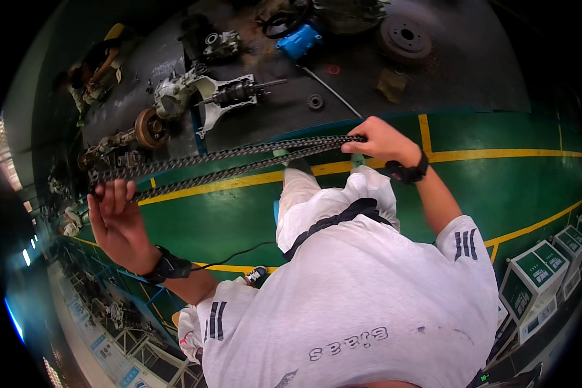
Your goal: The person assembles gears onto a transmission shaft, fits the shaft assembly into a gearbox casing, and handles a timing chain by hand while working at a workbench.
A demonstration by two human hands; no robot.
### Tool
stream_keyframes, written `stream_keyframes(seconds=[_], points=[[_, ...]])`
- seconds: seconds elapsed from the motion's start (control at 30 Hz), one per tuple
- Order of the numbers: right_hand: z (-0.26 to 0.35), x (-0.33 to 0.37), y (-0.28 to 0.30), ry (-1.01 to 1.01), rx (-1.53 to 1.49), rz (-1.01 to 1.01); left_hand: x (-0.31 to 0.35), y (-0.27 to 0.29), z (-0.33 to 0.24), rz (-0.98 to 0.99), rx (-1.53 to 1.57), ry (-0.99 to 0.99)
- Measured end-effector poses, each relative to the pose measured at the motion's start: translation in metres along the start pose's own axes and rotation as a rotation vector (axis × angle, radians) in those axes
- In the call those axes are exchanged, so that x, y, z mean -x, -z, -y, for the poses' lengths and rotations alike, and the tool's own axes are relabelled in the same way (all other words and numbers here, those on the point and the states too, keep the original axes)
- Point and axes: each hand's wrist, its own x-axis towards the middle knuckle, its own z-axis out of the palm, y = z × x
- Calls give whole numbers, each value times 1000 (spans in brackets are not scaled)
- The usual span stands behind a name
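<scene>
As it stretches from nine o'clock to three, a doubled metal link chain [239,152] hangs above the green floor [491,187].
Likely heavy, bendy and maybe slippery, it seems best held at both ends. Its long line tilts up toward three o'clock. The right hand [389,142] pinches that end; the left hand [124,231] curls its fingers at the nine o'clock end, but I cannot tell how tightly.

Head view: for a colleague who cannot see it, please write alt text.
A person's left hand and right hand stretch a dark, doubled chain between them. Beyond it, metal parts lie on a dark table beside a green floor.
</scene>
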Motion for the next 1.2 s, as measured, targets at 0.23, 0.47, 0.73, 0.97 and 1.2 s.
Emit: stream_keyframes(seconds=[0.23, 0.47, 0.73, 0.97, 1.2], points=[[94, -78, -43, 102, 201, -194, -28, 176, -55, -116, 75, -56], [183, -132, -79, 59, 438, -181, -38, 340, -103, -48, 158, -1], [121, -184, -125, -219, 371, -169, -82, 429, -65, 216, -985, 287], [-18, -242, -189, -375, 458, -130, -114, 534, 93, 211, -1079, 743], [-133, -270, -248, -596, 637, -182, -152, 599, 231, 166, -1034, 734]])
